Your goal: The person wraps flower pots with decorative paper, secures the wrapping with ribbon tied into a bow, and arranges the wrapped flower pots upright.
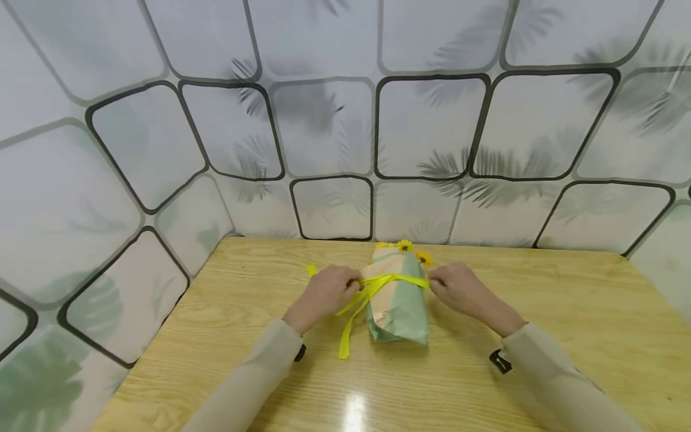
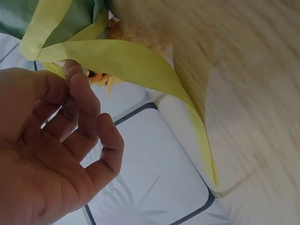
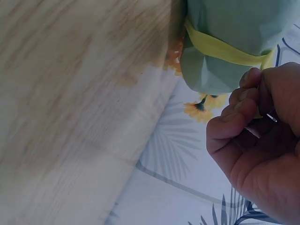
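Note:
A bouquet wrapped in green and cream paper (image 1: pixel 408 312) lies on the table, its yellow flowers (image 1: pixel 424 258) at the far end. Yellow ribbon (image 1: pixel 391 278) crosses its middle. On the left side, my left hand (image 1: pixel 330 291) pinches the ribbon between thumb and curled fingers; a long flat tail of ribbon (image 2: pixel 126 61) runs past the fingertips in the left wrist view. Opposite it, my right hand (image 1: pixel 464 292) pinches another part of the ribbon close to the green paper (image 3: pixel 229 28). Loose ribbon ends hang toward the near left of the bouquet.
The wooden table (image 1: pixel 216 360) stretches out on both sides. Directly behind its far edge stands a wall covering (image 1: pixel 329 207) with dark rounded squares and leaf prints, which also runs along the left side. Dark bands (image 1: pixel 500 361) show at both sleeve cuffs.

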